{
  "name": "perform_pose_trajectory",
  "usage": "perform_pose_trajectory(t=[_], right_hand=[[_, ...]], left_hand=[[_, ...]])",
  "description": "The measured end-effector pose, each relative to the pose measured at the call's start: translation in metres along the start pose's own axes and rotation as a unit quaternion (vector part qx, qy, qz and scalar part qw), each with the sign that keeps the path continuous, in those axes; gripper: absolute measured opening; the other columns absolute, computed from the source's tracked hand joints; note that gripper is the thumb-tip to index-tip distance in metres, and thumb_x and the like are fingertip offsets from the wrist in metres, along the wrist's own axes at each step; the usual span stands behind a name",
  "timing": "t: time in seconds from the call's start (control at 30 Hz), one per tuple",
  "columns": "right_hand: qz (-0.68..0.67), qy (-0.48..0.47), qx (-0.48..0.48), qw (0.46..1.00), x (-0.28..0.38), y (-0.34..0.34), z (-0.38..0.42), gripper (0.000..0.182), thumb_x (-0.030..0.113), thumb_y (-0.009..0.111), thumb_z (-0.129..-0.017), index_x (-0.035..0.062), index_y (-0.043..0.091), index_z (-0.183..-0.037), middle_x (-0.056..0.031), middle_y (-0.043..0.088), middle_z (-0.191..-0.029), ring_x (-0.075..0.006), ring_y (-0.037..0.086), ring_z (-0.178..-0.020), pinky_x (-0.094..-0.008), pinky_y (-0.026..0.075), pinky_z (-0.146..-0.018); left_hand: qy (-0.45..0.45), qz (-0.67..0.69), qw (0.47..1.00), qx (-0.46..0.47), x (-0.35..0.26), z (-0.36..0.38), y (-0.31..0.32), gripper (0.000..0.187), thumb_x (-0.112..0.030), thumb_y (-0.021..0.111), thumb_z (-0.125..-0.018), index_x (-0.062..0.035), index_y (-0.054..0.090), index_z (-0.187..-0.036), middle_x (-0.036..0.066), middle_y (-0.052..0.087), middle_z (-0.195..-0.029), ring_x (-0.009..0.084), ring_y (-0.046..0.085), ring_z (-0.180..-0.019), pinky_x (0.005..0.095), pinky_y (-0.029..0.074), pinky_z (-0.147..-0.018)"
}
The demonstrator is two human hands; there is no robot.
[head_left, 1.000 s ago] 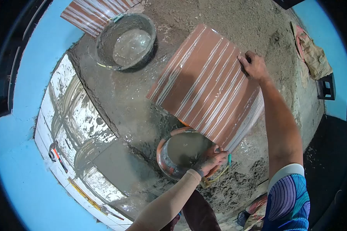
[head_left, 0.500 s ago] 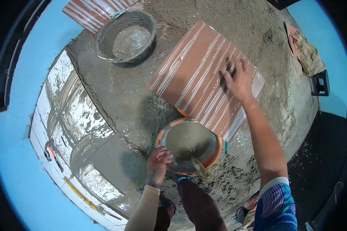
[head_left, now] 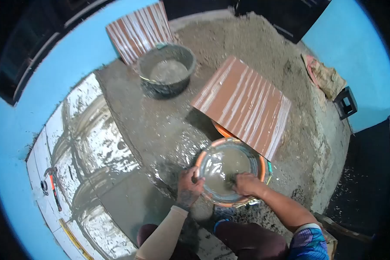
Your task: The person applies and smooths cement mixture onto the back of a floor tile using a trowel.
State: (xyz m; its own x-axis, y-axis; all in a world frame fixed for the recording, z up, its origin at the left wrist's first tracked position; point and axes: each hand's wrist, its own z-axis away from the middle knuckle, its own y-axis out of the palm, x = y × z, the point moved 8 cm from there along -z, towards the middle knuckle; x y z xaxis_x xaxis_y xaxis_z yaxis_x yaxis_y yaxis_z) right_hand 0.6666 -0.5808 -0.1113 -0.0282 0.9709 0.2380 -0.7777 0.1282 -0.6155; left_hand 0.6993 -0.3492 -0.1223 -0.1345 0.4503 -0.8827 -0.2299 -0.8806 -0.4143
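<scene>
A round basin point(head_left: 261, 167) with an orange rim holds grey cement slurry point(head_left: 224, 167). My left hand point(head_left: 190, 187) is closed on the basin's left rim. Over the right side of the basin, my right hand point(head_left: 247, 184) is closed around a short tool whose dark lower end meets the slurry; the fingers hide most of it. Just beyond the basin, a large brown tile point(head_left: 242, 106) with whitish stripes lies tilted, its near corner by the rim. Part of an orange object point(head_left: 222, 130) shows beneath the tile.
A black bucket point(head_left: 169, 86) with grey mix stands on wet mortar. Another striped tile point(head_left: 141, 32) leans on the blue wall. White tiles point(head_left: 102, 134) smeared with cement lie left, with a hammer point(head_left: 54, 190) and a yellow level point(head_left: 76, 238). A sack point(head_left: 327, 80) and black stool point(head_left: 346, 103) stand right.
My right hand has left the striped tile and come down into the basin, where it has taken hold of the tool that rested at the rim. My left hand has closed on the rim.
</scene>
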Motion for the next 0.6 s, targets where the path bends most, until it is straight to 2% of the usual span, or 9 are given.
perform_pose_trajectory(t=[0.1, 0.17, 0.23, 0.27, 0.33, 0.37, 0.47, 0.57, 0.6], right_hand=[[0.125, 0.005, -0.021, 0.992, 0.016, -0.022, 0.036, 0.032, 0.026, 0.063, -0.085, -0.0048, 0.071, -0.09, -0.0284, 0.069, -0.101, -0.0391, 0.066, -0.106, -0.0471, 0.051, -0.094], [0.153, -0.024, -0.043, 0.987, 0.034, -0.041, 0.073, 0.032, 0.026, 0.062, -0.087, -0.0045, 0.07, -0.092, -0.0269, 0.07, -0.096, -0.0383, 0.068, -0.102, -0.0464, 0.053, -0.089], [0.162, 0.029, -0.066, 0.984, 0.036, -0.035, 0.093, 0.029, 0.024, 0.061, -0.088, -0.0036, 0.069, -0.093, -0.0257, 0.07, -0.096, -0.0388, 0.068, -0.099, -0.0473, 0.054, -0.086], [0.17, 0.054, -0.078, 0.981, 0.039, -0.038, 0.1, 0.028, 0.024, 0.061, -0.089, -0.0031, 0.069, -0.093, -0.0252, 0.07, -0.096, -0.0391, 0.069, -0.097, -0.0477, 0.054, -0.085], [0.203, 0.047, -0.096, 0.973, 0.055, -0.041, 0.116, 0.028, 0.024, 0.061, -0.089, -0.0029, 0.068, -0.094, -0.0253, 0.07, -0.096, -0.0392, 0.069, -0.096, -0.0481, 0.055, -0.086], [0.22, 0.045, -0.111, 0.968, 0.059, -0.049, 0.12, 0.028, 0.024, 0.061, -0.089, -0.0028, 0.068, -0.094, -0.0254, 0.07, -0.097, -0.0393, 0.069, -0.095, -0.0484, 0.055, -0.086], [0.159, 0.102, -0.088, 0.978, 0.052, -0.066, 0.112, 0.047, 0.035, 0.07, -0.085, -0.0048, 0.063, -0.107, -0.0273, 0.068, -0.107, -0.0378, 0.067, -0.105, -0.0493, 0.054, -0.09], [0.1, 0.149, -0.094, 0.979, 0.035, -0.077, 0.1, 0.043, 0.036, 0.071, -0.082, -0.002, 0.066, -0.102, -0.0256, 0.068, -0.104, -0.0377, 0.068, -0.104, -0.0486, 0.054, -0.089], [0.107, 0.143, -0.095, 0.979, 0.036, -0.085, 0.099, 0.037, 0.031, 0.07, -0.082, -0.0019, 0.068, -0.099, -0.0249, 0.069, -0.103, -0.0374, 0.068, -0.102, -0.0477, 0.055, -0.088]], left_hand=[[0.017, -0.036, 0.998, -0.039, -0.009, -0.009, -0.031, 0.047, -0.024, 0.072, -0.082, -0.0038, 0.063, -0.124, 0.021, 0.061, -0.117, 0.0372, 0.056, -0.116, 0.045, 0.046, -0.101], [-0.014, -0.024, 0.999, -0.046, 0.004, -0.017, -0.044, 0.047, -0.027, 0.071, -0.084, -0.0037, 0.063, -0.124, 0.023, 0.061, -0.119, 0.0392, 0.055, -0.118, 0.0458, 0.044, -0.103], [-0.02, -0.051, 0.996, -0.07, 0.018, -0.022, -0.057, 0.049, -0.028, 0.071, -0.085, -0.0027, 0.062, -0.126, 0.023, 0.063, -0.118, 0.038, 0.059, -0.114, 0.0454, 0.047, -0.1], [-0.049, -0.022, 0.996, -0.071, 0.034, -0.023, -0.06, 0.05, -0.028, 0.07, -0.085, -0.0022, 0.062, -0.127, 0.023, 0.064, -0.118, 0.0369, 0.06, -0.113, 0.0447, 0.047, -0.099], [-0.099, 0.036, 0.992, -0.072, 0.054, -0.03, -0.064, 0.051, -0.028, 0.07, -0.087, -0.0012, 0.06, -0.129, 0.023, 0.066, -0.118, 0.0349, 0.064, -0.111, 0.0433, 0.049, -0.098], [-0.096, 0.077, 0.989, -0.077, 0.054, -0.038, -0.066, 0.051, -0.029, 0.07, -0.088, -0.0003, 0.06, -0.129, 0.023, 0.066, -0.118, 0.0337, 0.064, -0.11, 0.0422, 0.049, -0.097], [-0.102, 0.183, 0.975, -0.08, 0.072, -0.051, -0.071, 0.051, -0.028, 0.07, -0.09, 0.0022, 0.059, -0.129, 0.022, 0.068, -0.119, 0.0297, 0.066, -0.109, 0.039, 0.05, -0.097], [-0.124, 0.27, 0.953, -0.064, 0.098, -0.072, -0.075, 0.048, -0.025, 0.07, -0.091, 0.0038, 0.059, -0.127, 0.018, 0.069, -0.12, 0.0253, 0.066, -0.109, 0.0354, 0.05, -0.095], [-0.128, 0.252, 0.957, -0.063, 0.099, -0.088, -0.082, 0.046, -0.024, 0.07, -0.091, 0.0031, 0.06, -0.127, 0.017, 0.069, -0.118, 0.0246, 0.066, -0.107, 0.0349, 0.051, -0.094]])
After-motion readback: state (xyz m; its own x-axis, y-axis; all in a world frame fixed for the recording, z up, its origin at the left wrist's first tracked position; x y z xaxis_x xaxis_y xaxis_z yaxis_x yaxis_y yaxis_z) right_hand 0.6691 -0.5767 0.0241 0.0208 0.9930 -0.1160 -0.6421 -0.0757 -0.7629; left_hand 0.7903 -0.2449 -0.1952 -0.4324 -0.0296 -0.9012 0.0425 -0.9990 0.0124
